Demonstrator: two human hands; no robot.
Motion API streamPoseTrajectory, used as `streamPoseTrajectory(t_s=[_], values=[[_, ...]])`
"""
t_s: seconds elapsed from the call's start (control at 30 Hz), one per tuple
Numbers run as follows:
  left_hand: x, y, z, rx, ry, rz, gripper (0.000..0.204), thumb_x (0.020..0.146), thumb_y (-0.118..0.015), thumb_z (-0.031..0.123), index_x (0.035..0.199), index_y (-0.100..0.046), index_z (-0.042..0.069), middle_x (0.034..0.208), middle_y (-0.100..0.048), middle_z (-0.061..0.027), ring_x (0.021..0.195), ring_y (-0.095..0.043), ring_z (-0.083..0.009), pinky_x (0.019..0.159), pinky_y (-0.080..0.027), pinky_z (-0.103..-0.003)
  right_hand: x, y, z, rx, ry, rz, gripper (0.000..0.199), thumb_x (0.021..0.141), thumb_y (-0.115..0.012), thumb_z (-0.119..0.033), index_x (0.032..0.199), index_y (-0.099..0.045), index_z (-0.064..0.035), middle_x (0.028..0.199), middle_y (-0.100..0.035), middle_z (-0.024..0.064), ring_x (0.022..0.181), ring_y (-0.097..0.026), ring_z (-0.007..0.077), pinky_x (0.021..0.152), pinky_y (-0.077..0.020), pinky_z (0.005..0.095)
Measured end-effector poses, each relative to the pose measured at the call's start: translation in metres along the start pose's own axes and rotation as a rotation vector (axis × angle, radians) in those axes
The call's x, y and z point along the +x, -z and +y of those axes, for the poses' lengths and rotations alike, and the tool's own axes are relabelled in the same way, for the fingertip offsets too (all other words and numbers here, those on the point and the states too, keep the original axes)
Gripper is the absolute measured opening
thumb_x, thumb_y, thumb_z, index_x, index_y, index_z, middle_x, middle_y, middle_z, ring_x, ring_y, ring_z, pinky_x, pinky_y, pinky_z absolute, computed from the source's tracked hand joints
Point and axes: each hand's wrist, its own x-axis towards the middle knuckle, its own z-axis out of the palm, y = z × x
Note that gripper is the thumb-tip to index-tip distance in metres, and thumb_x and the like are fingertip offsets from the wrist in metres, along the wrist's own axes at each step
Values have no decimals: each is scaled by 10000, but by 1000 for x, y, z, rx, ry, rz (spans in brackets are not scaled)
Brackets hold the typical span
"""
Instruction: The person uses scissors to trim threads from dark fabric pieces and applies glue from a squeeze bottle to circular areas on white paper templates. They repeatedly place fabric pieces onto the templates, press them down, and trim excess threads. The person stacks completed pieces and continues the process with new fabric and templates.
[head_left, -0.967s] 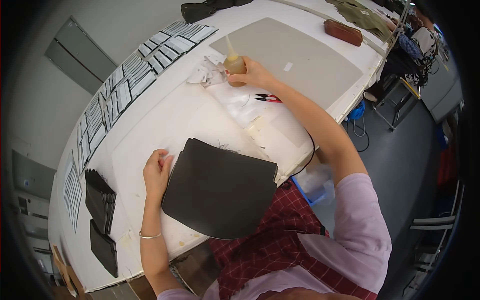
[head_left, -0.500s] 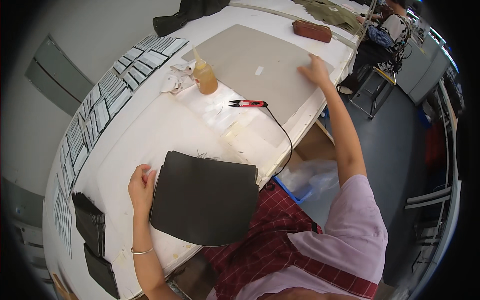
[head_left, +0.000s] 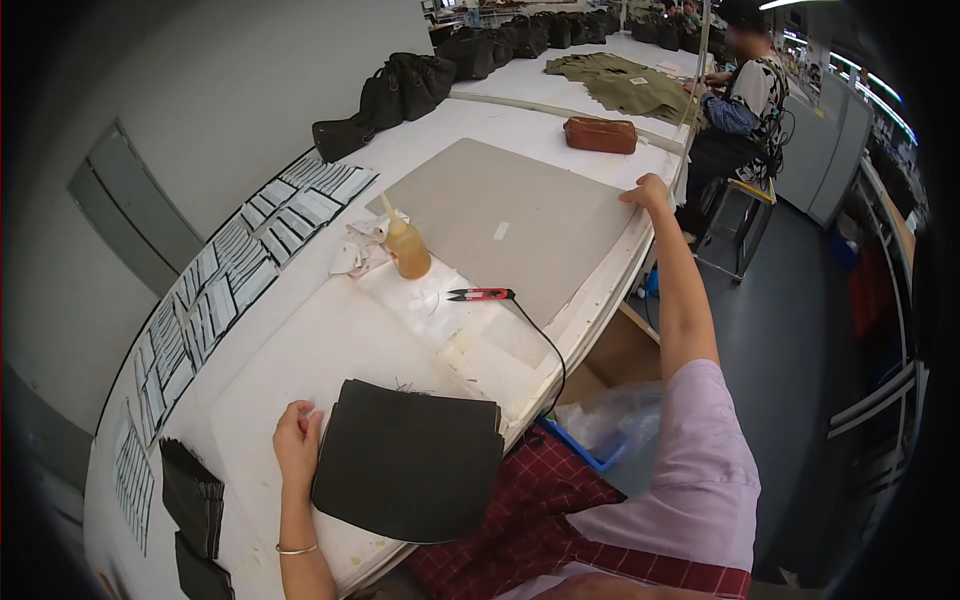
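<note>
Right grip (head_left: 648,192) sat at the grey sheet's corner

Bent fingers met the grey sheet (head_left: 530,205) at its right-hand corner, close to the edge of the white surface (head_left: 520,122); whether they pinched it or merely touched, I couldn't tell. From that grip the sheet spread leftward and nearer, lying flat (its long axis was hard to judge from where I stood). Of the two, the right grip was plainly closer to it. Left grip (head_left: 297,440) was loosely curled, nothing visible in it, just beside a stack of black panels (head_left: 410,460). Between stack and sheet lay red-handled snips (head_left: 488,294), near an upright amber bottle (head_left: 408,252).
</note>
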Motion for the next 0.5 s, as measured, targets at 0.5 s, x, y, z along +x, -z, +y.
streamPoseTrajectory(t_s=[0.5], values=[[-2,10,3,-11,69,-21,333,884,-746,304,1050,-659,28,777,-614,-92,718,-583,-218,680,-490,-361,-69,-6,-78,603,109,402,339,831,-782,-329,918,-732,-6,798,-731,96,704,-667,170,680,-523,326]])
